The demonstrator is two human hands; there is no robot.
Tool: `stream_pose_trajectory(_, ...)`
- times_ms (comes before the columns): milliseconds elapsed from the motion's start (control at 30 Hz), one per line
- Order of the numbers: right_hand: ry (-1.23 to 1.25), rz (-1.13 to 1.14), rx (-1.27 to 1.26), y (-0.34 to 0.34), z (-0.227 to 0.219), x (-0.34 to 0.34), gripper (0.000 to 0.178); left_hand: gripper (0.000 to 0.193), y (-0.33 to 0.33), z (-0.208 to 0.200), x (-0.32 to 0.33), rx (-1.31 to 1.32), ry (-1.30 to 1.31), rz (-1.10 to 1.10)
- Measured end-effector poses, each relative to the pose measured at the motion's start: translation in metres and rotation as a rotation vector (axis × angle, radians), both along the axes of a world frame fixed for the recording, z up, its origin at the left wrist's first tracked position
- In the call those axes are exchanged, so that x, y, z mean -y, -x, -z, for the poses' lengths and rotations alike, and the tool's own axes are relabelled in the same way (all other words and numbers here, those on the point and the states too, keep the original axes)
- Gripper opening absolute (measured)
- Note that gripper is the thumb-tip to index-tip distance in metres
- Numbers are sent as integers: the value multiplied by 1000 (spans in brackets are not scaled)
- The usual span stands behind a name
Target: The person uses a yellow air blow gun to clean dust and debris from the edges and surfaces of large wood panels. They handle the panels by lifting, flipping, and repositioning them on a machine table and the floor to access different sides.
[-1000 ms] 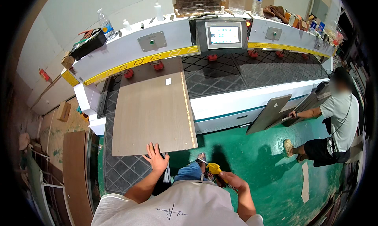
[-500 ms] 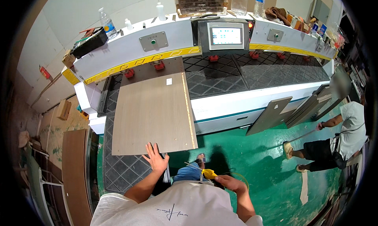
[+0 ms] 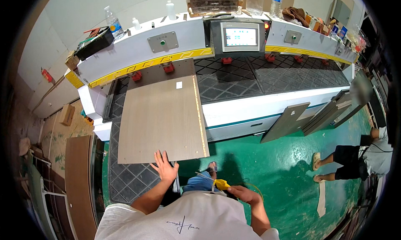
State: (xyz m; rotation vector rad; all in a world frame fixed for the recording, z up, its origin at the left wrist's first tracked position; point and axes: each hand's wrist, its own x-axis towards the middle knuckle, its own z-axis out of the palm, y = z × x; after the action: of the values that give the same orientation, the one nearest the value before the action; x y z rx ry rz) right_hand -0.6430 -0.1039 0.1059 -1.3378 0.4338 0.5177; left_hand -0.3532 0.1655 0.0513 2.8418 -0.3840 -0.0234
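Note:
A wide wood-grain panel (image 3: 158,118) lies on the black padded bed of a white machine, its far end under the yellow-striped beam. My left hand (image 3: 166,169) rests on the panel's near edge with fingers spread. Low in front of my body, my right hand (image 3: 246,195) is closed around a yellow air blow gun (image 3: 222,184). Its thin nozzle points left, and a thin yellow hose (image 3: 260,189) loops beside the hand. Small holes show near the panel's front edge, and a white label (image 3: 179,85) is stuck farther back.
A touchscreen (image 3: 239,37) hangs at the beam's middle. Red clamps (image 3: 168,67) sit beneath the beam. Bottles and boxes stand on top. Other panels (image 3: 286,122) lean against the machine's front at right. Another person (image 3: 355,158) stands on the green floor (image 3: 275,181) at right.
At right, the other person has shifted toward the picture's edge, and the stick in their hand is out of sight. My hands and the panel stay nearly where they were.

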Motion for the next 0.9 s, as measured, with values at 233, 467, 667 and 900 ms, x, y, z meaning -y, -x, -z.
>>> stream_pose_trajectory(233, -20, 449, 179, -3, 21, -4, 56, 89, 3, 4, 0, 10, -28, -11)
stream_pose_trajectory(467, 13, 961, 250, 9, 40, 21, 64, 65, 8, -1, 7, 79, 67, 67)
stream_pose_trajectory(667, -93, 1269, 407, 45, 23, 41, 68, 30, 27, 20, 41, -793, 845, -138)
stream_pose_trajectory(900, -568, 692, 296, 79, 36, 37, 70, 50, -32, 79, 56, -1102, 1525, -757)
